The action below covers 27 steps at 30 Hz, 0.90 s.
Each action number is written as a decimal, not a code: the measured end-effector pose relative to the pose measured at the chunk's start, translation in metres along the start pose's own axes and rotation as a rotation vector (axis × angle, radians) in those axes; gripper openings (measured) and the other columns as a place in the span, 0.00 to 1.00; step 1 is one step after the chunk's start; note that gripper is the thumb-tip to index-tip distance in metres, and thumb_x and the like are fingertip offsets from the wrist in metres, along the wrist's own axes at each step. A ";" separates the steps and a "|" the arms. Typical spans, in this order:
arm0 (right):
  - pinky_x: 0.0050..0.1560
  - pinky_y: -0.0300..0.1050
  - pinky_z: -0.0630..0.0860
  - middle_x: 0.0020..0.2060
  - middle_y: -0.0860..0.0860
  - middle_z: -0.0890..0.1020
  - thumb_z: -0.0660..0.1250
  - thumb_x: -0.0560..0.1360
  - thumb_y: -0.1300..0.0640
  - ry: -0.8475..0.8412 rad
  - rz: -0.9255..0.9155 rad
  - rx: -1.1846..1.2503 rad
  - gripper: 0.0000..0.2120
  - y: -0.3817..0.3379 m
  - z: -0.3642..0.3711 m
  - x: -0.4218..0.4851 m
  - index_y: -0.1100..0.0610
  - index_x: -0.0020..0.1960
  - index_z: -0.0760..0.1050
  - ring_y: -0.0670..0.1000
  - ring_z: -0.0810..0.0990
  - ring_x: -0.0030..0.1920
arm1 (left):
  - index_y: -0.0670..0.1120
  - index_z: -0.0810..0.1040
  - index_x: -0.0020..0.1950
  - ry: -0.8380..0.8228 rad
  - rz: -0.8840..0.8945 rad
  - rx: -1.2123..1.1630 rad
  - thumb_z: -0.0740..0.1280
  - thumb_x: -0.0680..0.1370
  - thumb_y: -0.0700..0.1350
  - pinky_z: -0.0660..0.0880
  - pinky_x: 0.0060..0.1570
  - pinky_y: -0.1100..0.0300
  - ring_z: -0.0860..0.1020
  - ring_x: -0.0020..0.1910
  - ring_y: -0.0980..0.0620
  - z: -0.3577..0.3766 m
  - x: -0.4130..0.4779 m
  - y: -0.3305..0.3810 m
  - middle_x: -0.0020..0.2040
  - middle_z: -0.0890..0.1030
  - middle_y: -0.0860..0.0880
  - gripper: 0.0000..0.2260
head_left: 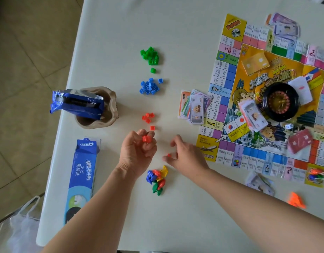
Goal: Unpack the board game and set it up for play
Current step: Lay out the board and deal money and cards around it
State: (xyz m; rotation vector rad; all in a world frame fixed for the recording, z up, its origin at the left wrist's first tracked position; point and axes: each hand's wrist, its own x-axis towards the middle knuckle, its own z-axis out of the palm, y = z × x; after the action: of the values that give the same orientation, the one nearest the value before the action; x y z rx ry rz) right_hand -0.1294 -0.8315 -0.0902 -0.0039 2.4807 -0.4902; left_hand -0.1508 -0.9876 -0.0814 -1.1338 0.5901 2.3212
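The game board (228, 77) lies unfolded on the right of the white table (121, 24). Left of it sit sorted piles of small plastic houses: green houses (150, 55), blue houses (149, 86) and red houses (148, 117). My left hand (137, 152) holds a couple of red houses (146, 138) in curled fingers. My right hand (185, 156) pinches one red house (169, 155) just above the table. A heap of coloured pawns (156, 178) lies between my forearms. Play money (193, 106) is stacked at the board's left edge.
A black roulette spinner (279, 101), card stacks and a die (288, 126) sit on the board. A paper cup holder with a blue wrapper (77, 103) and an Oreo box (82, 172) stand at the table's left edge. Orange pieces (296, 199) lie at right.
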 end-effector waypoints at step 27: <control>0.40 0.48 0.70 0.55 0.57 0.78 0.65 0.75 0.40 0.131 -0.150 -0.185 0.35 -0.061 -0.020 0.070 0.55 0.72 0.53 0.59 0.80 0.51 | 0.44 0.75 0.40 0.464 0.595 1.388 0.54 0.73 0.45 0.68 0.35 0.54 0.74 0.35 0.47 -0.004 0.001 0.015 0.32 0.75 0.50 0.11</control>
State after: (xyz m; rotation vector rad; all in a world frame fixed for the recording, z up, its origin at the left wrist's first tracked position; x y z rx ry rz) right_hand -0.2047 -0.8896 -0.0931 -0.2408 2.6585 -0.3301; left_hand -0.1579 -1.0021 -0.0824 -0.7427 2.4142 1.2635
